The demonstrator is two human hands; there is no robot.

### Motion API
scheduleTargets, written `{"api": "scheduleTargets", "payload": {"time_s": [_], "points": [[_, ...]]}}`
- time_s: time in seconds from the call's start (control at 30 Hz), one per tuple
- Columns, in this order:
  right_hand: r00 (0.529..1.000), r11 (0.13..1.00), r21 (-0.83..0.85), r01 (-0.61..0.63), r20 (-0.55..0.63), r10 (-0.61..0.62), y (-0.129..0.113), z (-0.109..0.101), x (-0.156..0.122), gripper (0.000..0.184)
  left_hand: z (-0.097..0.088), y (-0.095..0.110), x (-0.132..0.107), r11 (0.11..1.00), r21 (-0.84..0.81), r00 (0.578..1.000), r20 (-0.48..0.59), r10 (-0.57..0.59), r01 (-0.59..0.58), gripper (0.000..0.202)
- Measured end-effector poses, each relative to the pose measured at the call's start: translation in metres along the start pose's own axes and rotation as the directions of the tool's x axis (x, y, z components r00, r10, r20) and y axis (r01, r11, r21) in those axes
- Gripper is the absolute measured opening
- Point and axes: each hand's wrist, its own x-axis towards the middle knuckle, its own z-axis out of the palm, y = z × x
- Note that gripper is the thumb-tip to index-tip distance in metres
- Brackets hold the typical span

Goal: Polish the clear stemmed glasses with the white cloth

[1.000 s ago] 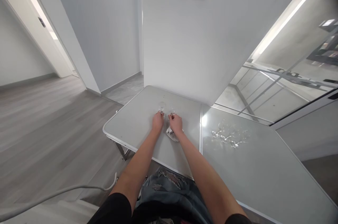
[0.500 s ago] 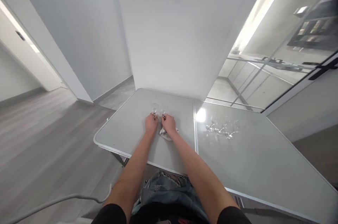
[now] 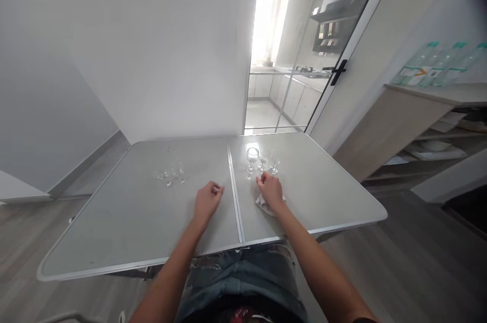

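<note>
My left hand (image 3: 208,202) hovers over the table just left of the seam, fingers loosely bent and a little apart, with nothing visible in them. On the right half, my right hand (image 3: 271,190) is closed on a whitish cloth (image 3: 263,204), which hangs out below the palm. Just beyond its fingers stand three clear stemmed glasses in a row: a left glass (image 3: 251,156), a middle glass (image 3: 262,159) and a right glass (image 3: 274,162). Several more clear glasses (image 3: 180,173) are grouped on the left half, faint against the grey top.
The grey folding table (image 3: 152,226) has a metal seam (image 3: 236,196) across its middle. A white wall (image 3: 178,69) rises behind it, beside a glass door (image 3: 285,59). Bottles with green caps (image 3: 422,67) stand on a wooden shelf unit (image 3: 411,120) at the right.
The view has swung right, to the other table half. My left hand has let go of the glass it held and is drawn back. The cloth remains with my right hand.
</note>
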Motion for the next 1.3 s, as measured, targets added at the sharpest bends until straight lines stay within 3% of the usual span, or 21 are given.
{"api": "scheduleTargets", "payload": {"time_s": [0.13, 0.3, 0.37, 0.47, 0.6, 0.67, 0.83, 0.97, 1.07, 1.17, 1.23, 1.3], "points": [[0.989, 0.984, -0.103, -0.145, -0.011, 0.145, 0.044, -0.023, 0.028, 0.024, 0.064, 0.050, 0.047, 0.999, -0.035, 0.990, 0.138, -0.018, 0.024, 0.020], [0.970, 0.968, -0.071, -0.241, 0.027, 0.243, 0.060, -0.025, 0.061, 0.058, 0.120, 0.073, 0.091, 0.995, -0.025, 0.981, 0.174, -0.092, 0.098, 0.062], [0.973, 0.974, -0.043, -0.225, 0.042, 0.226, 0.061, -0.021, 0.071, 0.057, 0.132, 0.074, 0.099, 0.996, -0.028, 0.984, 0.157, -0.081, 0.086, 0.063], [0.978, 0.979, 0.001, -0.204, 0.044, 0.203, 0.060, -0.016, 0.079, 0.043, 0.141, 0.074, 0.106, 0.997, -0.042, 0.989, 0.139, -0.050, 0.057, 0.049], [0.982, 0.982, 0.027, -0.189, 0.000, 0.189, 0.058, -0.015, 0.079, 0.034, 0.142, 0.077, 0.107, 0.996, -0.091, 0.994, 0.113, -0.008, 0.018, 0.026], [0.981, 0.981, 0.036, -0.191, -0.017, 0.191, 0.058, -0.015, 0.077, 0.034, 0.139, 0.079, 0.101, 0.995, -0.100, 0.997, 0.078, 0.011, -0.003, 0.025], [0.987, 0.989, 0.013, -0.150, -0.056, 0.151, 0.067, -0.010, 0.075, 0.035, 0.110, 0.073, 0.055, 0.986, -0.165, 0.998, -0.051, 0.025, -0.033, 0.031], [0.987, 0.993, -0.016, -0.117, -0.117, 0.114, 0.079, 0.000, 0.076, 0.036, 0.058, 0.050, 0.009, 0.990, -0.139, 0.986, -0.167, -0.013, -0.011, 0.038], [0.959, 0.999, 0.025, -0.039, -0.280, 0.044, 0.082, -0.003, 0.075, 0.036, 0.007, 0.017, -0.014, 0.992, -0.086, 0.956, -0.272, -0.110, 0.090, 0.039], [0.870, 0.998, 0.015, 0.066, -0.491, -0.050, 0.072, -0.018, 0.068, 0.038, -0.039, -0.026, -0.027, 0.991, -0.036, 0.905, -0.403, -0.133, 0.130, 0.035], [0.831, 0.990, -0.014, 0.144, -0.541, -0.128, 0.054, -0.027, 0.057, 0.039, -0.062, -0.055, -0.030, 0.982, 0.007, 0.883, -0.439, -0.167, 0.189, 0.034], [0.848, 0.981, 0.009, 0.193, -0.504, -0.162, 0.023, -0.024, 0.042, 0.041, -0.077, -0.080, -0.029, 0.963, 0.042, 0.872, -0.436, -0.223, 0.267, 0.034]]}}
